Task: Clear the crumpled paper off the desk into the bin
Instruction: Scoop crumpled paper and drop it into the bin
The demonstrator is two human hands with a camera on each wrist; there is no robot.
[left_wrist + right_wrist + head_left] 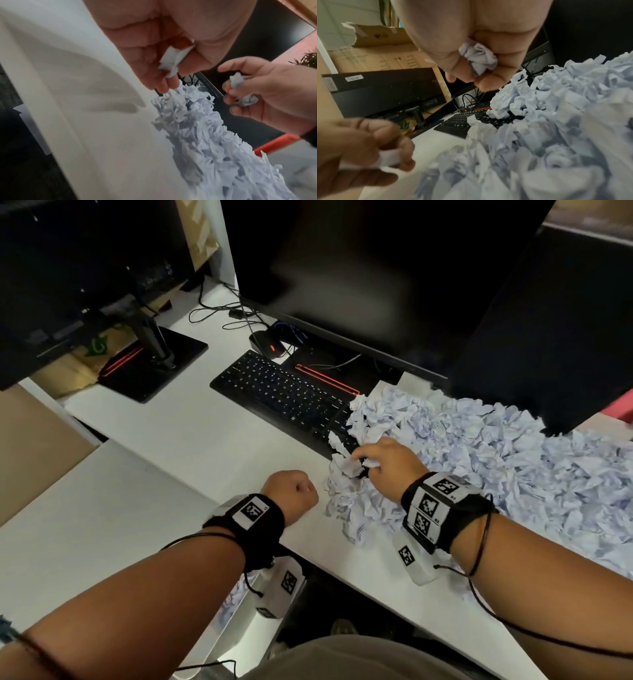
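A big heap of crumpled pale paper (479, 460) covers the right half of the white desk (191, 440) and spills onto the keyboard. My right hand (383, 463) hovers over the heap's left edge, fingers curled round a crumpled paper ball (477, 58). My left hand (294, 487) is a fist just left of the heap, gripping a small crumpled paper piece (173, 60). Below the desk's front edge a bin (239, 621) shows under my left wrist, with some paper (233, 597) in it.
A black keyboard (281, 395) lies behind the hands, a mouse (267, 345) and cables behind it. A large dark monitor (359, 275) stands at the back, a second monitor (68, 278) on a stand at the left. Cardboard boxes (373, 52) sit beyond.
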